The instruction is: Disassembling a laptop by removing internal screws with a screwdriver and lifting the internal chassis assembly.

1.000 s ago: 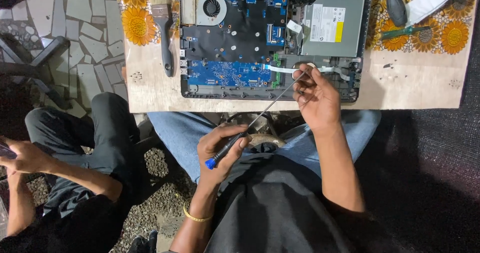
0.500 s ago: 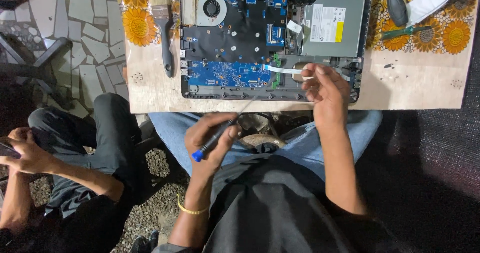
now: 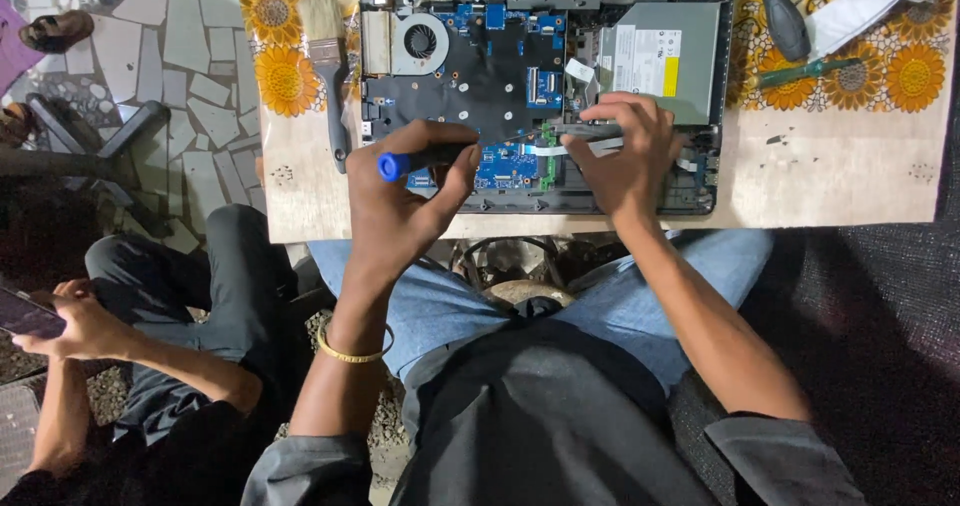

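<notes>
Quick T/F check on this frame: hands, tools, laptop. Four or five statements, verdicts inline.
1. The left hand grips a blue-handled screwdriver. True.
2. The right hand rests on the opened laptop, by a white ribbon cable. True.
3. The paintbrush lies right of the laptop. False: it lies to its left, on the table.
4. The cooling fan is covered by a hand. False: it is exposed, at the upper left of the board.
5. A second person's hand holds a phone. True.

The screwdriver (image 3: 420, 159) has a blue-capped black handle; the laptop's board (image 3: 505, 166) is blue; the tablecloth (image 3: 840, 166) is beige with orange-yellow sunflowers along its edges.
</notes>
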